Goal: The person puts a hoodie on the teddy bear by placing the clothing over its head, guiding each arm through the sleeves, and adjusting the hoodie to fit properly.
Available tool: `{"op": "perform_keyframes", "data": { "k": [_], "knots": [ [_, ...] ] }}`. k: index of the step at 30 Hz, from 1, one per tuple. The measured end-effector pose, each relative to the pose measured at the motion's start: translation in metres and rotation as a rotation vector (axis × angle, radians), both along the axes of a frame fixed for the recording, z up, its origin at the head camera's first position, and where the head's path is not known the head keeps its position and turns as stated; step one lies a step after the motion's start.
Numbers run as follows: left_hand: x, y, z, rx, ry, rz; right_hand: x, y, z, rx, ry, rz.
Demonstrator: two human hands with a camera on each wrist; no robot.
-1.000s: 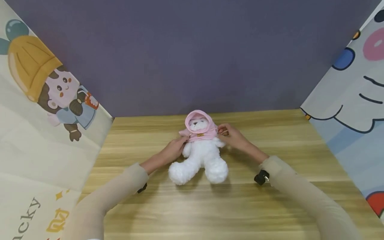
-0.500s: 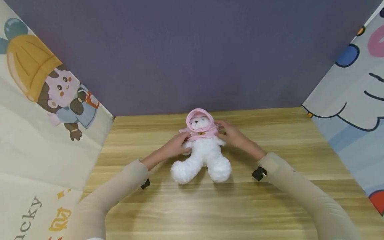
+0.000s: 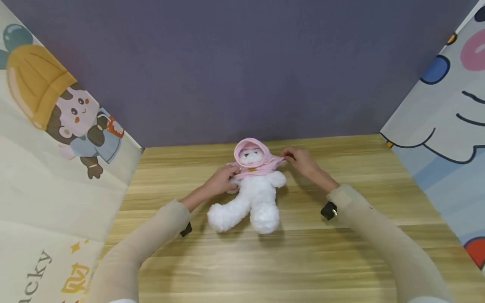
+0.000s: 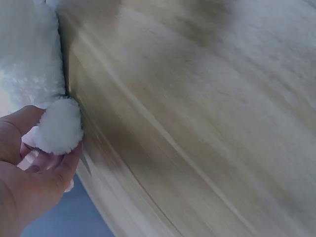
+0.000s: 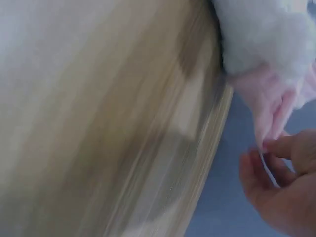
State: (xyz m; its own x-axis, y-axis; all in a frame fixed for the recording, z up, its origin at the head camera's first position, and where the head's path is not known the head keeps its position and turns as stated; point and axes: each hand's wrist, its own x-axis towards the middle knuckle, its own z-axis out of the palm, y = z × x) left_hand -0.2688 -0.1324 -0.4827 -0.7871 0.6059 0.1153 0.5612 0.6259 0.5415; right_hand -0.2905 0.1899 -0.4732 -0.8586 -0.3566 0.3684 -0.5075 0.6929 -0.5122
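A white plush bear [image 3: 257, 191] lies on its back, its head inside the hood of a small pink hoodie [image 3: 261, 170] that is bunched over its upper chest. My right hand [image 3: 303, 162] pinches the hoodie's sleeve and holds it stretched out to the side; in the right wrist view the pink cloth [image 5: 266, 106] runs taut into the fingertips. On the other side, my left hand [image 3: 221, 181] grips the bear's arm [image 4: 61, 126] between thumb and fingers, beside the hoodie's hem. The bear's other arm [image 3: 278, 179] lies outside the hoodie, below the stretched sleeve.
The wood-grain table [image 3: 303, 261] carries the bear near its far edge. Behind it rises a dark grey panel [image 3: 242, 71]. Printed cartoon panels stand at the left [image 3: 57, 189] and right [image 3: 439, 139].
My right hand has moved outward from the bear's side, drawing the pink sleeve with it. The bear's legs have swung a little to the left. My left hand stays at the bear's arm.
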Motion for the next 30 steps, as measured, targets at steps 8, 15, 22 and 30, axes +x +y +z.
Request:
{"op": "perform_keyframes", "data": {
  "k": [8, 15, 22, 30],
  "knots": [
    [0.003, -0.004, 0.001, 0.016, -0.025, 0.003, 0.033, -0.03, 0.015, 0.04, -0.022, 0.183],
    [0.0, -0.001, -0.002, 0.015, 0.006, 0.024, 0.035, -0.042, 0.008, 0.093, -0.041, 0.195],
    [-0.002, 0.005, 0.0, 0.014, 0.075, 0.123, 0.03, -0.048, -0.007, 0.116, 0.039, 0.121],
    [-0.001, 0.018, -0.003, 0.034, 0.092, 0.216, 0.026, -0.056, -0.014, 0.13, 0.092, 0.063]
  ]
}}
